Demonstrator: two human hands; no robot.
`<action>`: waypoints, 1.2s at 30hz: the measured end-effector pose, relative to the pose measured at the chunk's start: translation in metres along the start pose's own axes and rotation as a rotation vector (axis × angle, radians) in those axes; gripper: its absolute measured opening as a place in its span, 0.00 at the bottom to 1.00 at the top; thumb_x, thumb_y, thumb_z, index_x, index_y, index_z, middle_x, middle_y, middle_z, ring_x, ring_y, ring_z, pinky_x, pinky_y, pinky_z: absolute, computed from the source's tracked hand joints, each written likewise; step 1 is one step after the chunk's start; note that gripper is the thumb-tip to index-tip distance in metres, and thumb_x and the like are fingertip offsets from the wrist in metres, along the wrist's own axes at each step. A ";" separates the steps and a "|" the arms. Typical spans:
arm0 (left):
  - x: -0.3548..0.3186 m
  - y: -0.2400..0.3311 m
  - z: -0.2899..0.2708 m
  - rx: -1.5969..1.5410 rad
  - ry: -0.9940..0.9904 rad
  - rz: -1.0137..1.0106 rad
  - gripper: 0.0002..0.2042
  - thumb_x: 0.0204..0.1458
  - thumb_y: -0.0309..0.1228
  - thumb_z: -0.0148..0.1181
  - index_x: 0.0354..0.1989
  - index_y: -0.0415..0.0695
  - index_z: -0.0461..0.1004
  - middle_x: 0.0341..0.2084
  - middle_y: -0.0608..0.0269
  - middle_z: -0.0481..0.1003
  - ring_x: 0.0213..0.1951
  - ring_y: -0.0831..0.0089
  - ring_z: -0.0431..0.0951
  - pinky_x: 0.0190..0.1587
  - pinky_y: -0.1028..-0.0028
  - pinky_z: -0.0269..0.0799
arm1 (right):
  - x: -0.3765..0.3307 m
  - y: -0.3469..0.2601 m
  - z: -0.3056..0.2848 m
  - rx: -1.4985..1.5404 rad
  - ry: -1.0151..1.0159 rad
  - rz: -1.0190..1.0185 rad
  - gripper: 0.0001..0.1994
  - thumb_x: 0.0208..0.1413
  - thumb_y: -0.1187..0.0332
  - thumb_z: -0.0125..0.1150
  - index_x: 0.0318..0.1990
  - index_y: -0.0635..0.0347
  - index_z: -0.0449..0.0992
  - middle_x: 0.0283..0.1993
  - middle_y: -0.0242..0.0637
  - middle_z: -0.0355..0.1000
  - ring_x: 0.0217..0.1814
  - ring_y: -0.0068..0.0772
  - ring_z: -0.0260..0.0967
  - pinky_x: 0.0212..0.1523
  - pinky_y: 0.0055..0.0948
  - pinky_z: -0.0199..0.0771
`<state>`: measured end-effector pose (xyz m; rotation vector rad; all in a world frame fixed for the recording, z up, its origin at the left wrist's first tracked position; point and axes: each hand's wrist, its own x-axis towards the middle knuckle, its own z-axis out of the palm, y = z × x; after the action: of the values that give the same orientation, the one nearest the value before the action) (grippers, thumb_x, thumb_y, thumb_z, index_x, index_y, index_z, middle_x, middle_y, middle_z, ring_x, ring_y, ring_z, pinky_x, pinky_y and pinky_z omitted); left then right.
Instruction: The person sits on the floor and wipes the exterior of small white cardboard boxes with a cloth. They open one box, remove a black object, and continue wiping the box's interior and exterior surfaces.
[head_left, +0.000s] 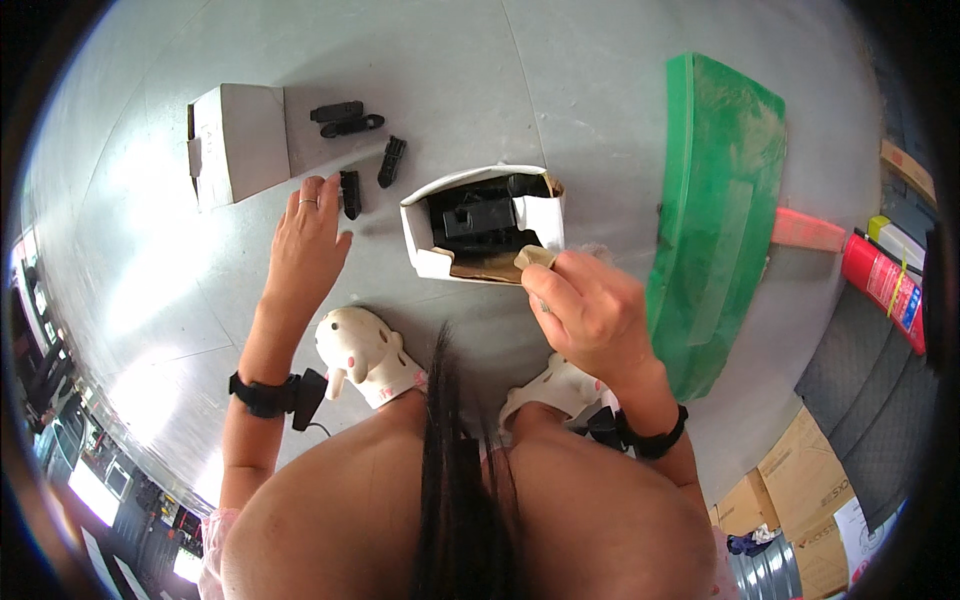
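Two hands are at work over the grey floor (560, 90), and I am squatting above them, my knees and pale clogs at the lower edge. My left hand (305, 245) reaches forward, palm down, fingers loosely spread and only slightly bent; its fingertips touch a small black plastic part (350, 193) lying on the floor. It grips nothing that I can see, and a ring shows on one finger. My right hand (590, 310) is curled, thumb and forefinger pinched on the near flap of an open white carton (535, 215) that sits near the middle of the floor. Inside that carton lie several black plastic parts (480, 215), packed close together; I cannot tell how many.

Beyond the left hand, toward the far left of the floor, stands a second white carton (240, 140), on its side with the open end facing left. Between the two cartons lie more loose black pieces: a pair (345, 118) stacked just beside the second carton, and a single one (392, 160) a little nearer the open carton. A green plastic tray (720, 200) lies along the right side of the floor, just beside my right hand. Past it, at the right edge, a red fire extinguisher (885, 285) lies on its side. Both wrists wear black bands.
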<state>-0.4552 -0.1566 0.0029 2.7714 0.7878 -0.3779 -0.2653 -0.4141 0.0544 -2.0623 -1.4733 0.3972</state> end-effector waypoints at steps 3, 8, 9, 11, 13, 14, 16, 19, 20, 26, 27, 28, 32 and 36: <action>0.000 -0.010 0.016 -0.033 0.017 -0.031 0.21 0.48 0.20 0.62 0.52 0.39 0.66 0.43 0.52 0.72 0.47 0.53 0.75 0.51 0.59 0.72 | 0.002 0.000 -0.003 0.118 0.016 0.024 0.14 0.49 0.71 0.67 0.45 0.52 0.77 0.28 0.33 0.69 0.25 0.36 0.70 0.24 0.35 0.69; 0.001 0.007 -0.015 -0.348 0.104 -0.115 0.14 0.48 0.19 0.62 0.44 0.40 0.71 0.35 0.56 0.74 0.37 0.58 0.79 0.40 0.64 0.76 | 0.017 0.002 -0.018 0.293 0.145 0.228 0.19 0.53 0.71 0.64 0.54 0.53 0.76 0.26 0.35 0.70 0.24 0.37 0.70 0.24 0.35 0.68; 0.001 0.016 -0.028 -0.427 0.122 -0.101 0.13 0.48 0.19 0.62 0.42 0.40 0.72 0.35 0.57 0.74 0.36 0.60 0.79 0.39 0.65 0.76 | 0.023 0.008 -0.019 0.280 0.159 0.251 0.20 0.54 0.71 0.64 0.56 0.53 0.76 0.26 0.35 0.70 0.23 0.37 0.70 0.24 0.35 0.68; 0.008 0.038 -0.053 -0.592 0.164 -0.063 0.11 0.48 0.19 0.63 0.40 0.40 0.73 0.35 0.58 0.74 0.34 0.63 0.79 0.36 0.68 0.76 | 0.039 0.016 -0.029 0.126 -0.028 0.244 0.14 0.54 0.71 0.60 0.49 0.55 0.78 0.31 0.40 0.75 0.27 0.45 0.73 0.28 0.40 0.72; 0.019 0.061 -0.079 -0.645 0.126 0.112 0.12 0.48 0.17 0.61 0.42 0.39 0.74 0.35 0.60 0.74 0.35 0.70 0.78 0.37 0.71 0.75 | 0.050 0.021 -0.031 0.009 -0.175 0.228 0.11 0.54 0.71 0.59 0.45 0.56 0.78 0.33 0.43 0.76 0.30 0.49 0.74 0.30 0.44 0.73; 0.023 0.072 -0.085 -0.672 0.108 0.197 0.13 0.48 0.15 0.60 0.43 0.39 0.74 0.35 0.62 0.74 0.35 0.73 0.77 0.38 0.72 0.74 | 0.053 0.021 -0.034 0.012 -0.221 0.242 0.10 0.54 0.71 0.58 0.44 0.57 0.77 0.33 0.44 0.76 0.31 0.51 0.74 0.31 0.44 0.73; 0.033 0.086 -0.084 -0.744 0.064 0.350 0.12 0.48 0.17 0.62 0.42 0.40 0.74 0.34 0.60 0.74 0.35 0.68 0.78 0.37 0.71 0.75 | 0.061 0.020 -0.039 0.027 -0.316 0.257 0.08 0.54 0.71 0.57 0.42 0.59 0.76 0.34 0.46 0.76 0.34 0.53 0.74 0.34 0.45 0.73; 0.042 0.101 -0.074 -0.696 -0.015 0.492 0.13 0.48 0.19 0.65 0.43 0.41 0.73 0.35 0.56 0.75 0.37 0.60 0.79 0.38 0.67 0.75 | 0.060 0.023 -0.039 0.194 -0.330 0.239 0.07 0.54 0.74 0.55 0.40 0.61 0.73 0.35 0.49 0.75 0.36 0.54 0.74 0.36 0.43 0.73; 0.043 0.106 -0.069 -0.681 -0.040 0.523 0.14 0.48 0.20 0.65 0.43 0.41 0.73 0.36 0.55 0.75 0.38 0.57 0.79 0.39 0.66 0.76 | 0.056 0.027 -0.039 0.273 -0.312 0.227 0.07 0.54 0.75 0.54 0.40 0.61 0.71 0.35 0.50 0.74 0.36 0.53 0.73 0.37 0.42 0.73; 0.036 0.112 -0.060 -0.874 -0.226 0.580 0.14 0.49 0.21 0.66 0.45 0.40 0.73 0.40 0.55 0.78 0.42 0.56 0.80 0.43 0.66 0.77 | 0.026 0.052 -0.037 0.819 -0.239 0.376 0.07 0.53 0.83 0.46 0.38 0.62 0.65 0.33 0.32 0.65 0.37 0.22 0.64 0.39 0.25 0.67; 0.035 0.109 -0.059 -0.936 -0.274 0.569 0.14 0.49 0.21 0.66 0.45 0.39 0.74 0.40 0.55 0.78 0.43 0.57 0.80 0.44 0.67 0.78 | 0.022 0.055 -0.035 0.839 -0.227 0.407 0.07 0.52 0.83 0.46 0.37 0.62 0.65 0.34 0.30 0.64 0.37 0.20 0.62 0.40 0.23 0.65; 0.033 0.104 -0.064 -0.998 -0.260 0.470 0.12 0.51 0.17 0.63 0.44 0.38 0.75 0.42 0.57 0.79 0.46 0.62 0.80 0.47 0.69 0.78 | 0.017 0.058 -0.032 0.858 -0.214 0.439 0.07 0.52 0.83 0.46 0.37 0.62 0.65 0.34 0.28 0.63 0.38 0.18 0.60 0.40 0.21 0.64; 0.041 0.056 -0.059 -0.785 0.187 0.148 0.09 0.55 0.13 0.53 0.41 0.35 0.74 0.39 0.57 0.78 0.41 0.72 0.80 0.46 0.74 0.76 | 0.015 0.054 -0.021 0.918 -0.149 0.439 0.07 0.51 0.83 0.45 0.36 0.62 0.64 0.34 0.28 0.63 0.39 0.17 0.59 0.41 0.18 0.62; 0.042 0.029 -0.031 -0.240 0.130 -0.010 0.17 0.54 0.24 0.62 0.50 0.35 0.68 0.46 0.48 0.74 0.47 0.56 0.78 0.50 0.63 0.75 | 0.022 0.047 -0.017 0.949 -0.130 0.496 0.07 0.50 0.83 0.46 0.36 0.62 0.64 0.34 0.29 0.63 0.38 0.18 0.60 0.40 0.20 0.63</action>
<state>-0.3994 -0.1519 0.0239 2.5867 0.8188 -0.0965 -0.2125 -0.4095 0.0412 -1.5656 -0.5774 1.1758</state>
